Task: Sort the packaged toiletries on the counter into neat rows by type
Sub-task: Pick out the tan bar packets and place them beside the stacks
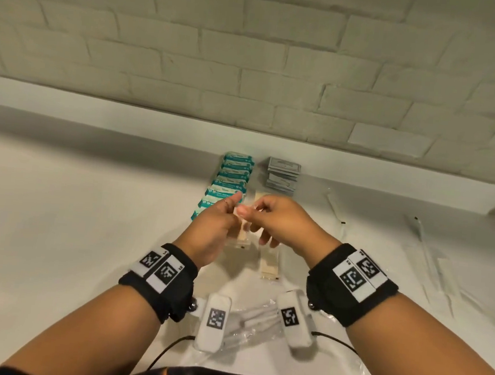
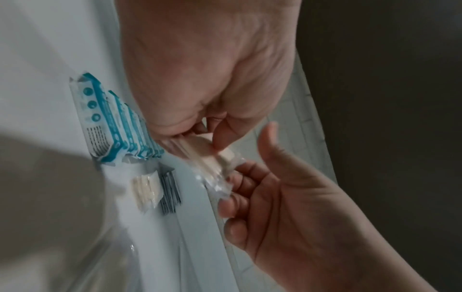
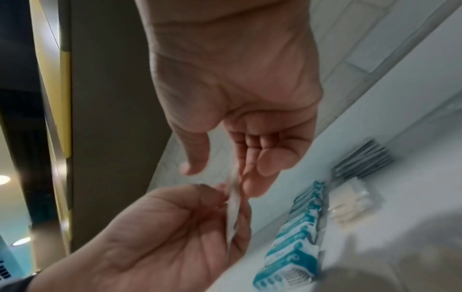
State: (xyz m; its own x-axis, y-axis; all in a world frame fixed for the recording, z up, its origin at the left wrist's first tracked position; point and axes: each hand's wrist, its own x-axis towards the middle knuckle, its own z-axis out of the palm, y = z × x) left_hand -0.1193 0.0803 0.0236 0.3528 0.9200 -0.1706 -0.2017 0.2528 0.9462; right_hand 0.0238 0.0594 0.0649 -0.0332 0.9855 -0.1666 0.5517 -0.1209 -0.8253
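There are at least 8 teal packets (image 1: 232, 173) in 1 row, 1 overlapped row of grey sachets (image 1: 282, 175) too tightly packed to count, at least 3 clear packets of pale sticks (image 1: 269, 265), and 2 long clear sleeves (image 1: 336, 209).

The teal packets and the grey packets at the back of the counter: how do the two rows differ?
The teal packets are teal and white with printed markings; the grey packets are plain dark grey. The teal row holds more packets and runs further toward the person, past the left hand; the grey row is short and stays near the wall. Both rows lie overlapped on the white counter, side by side.
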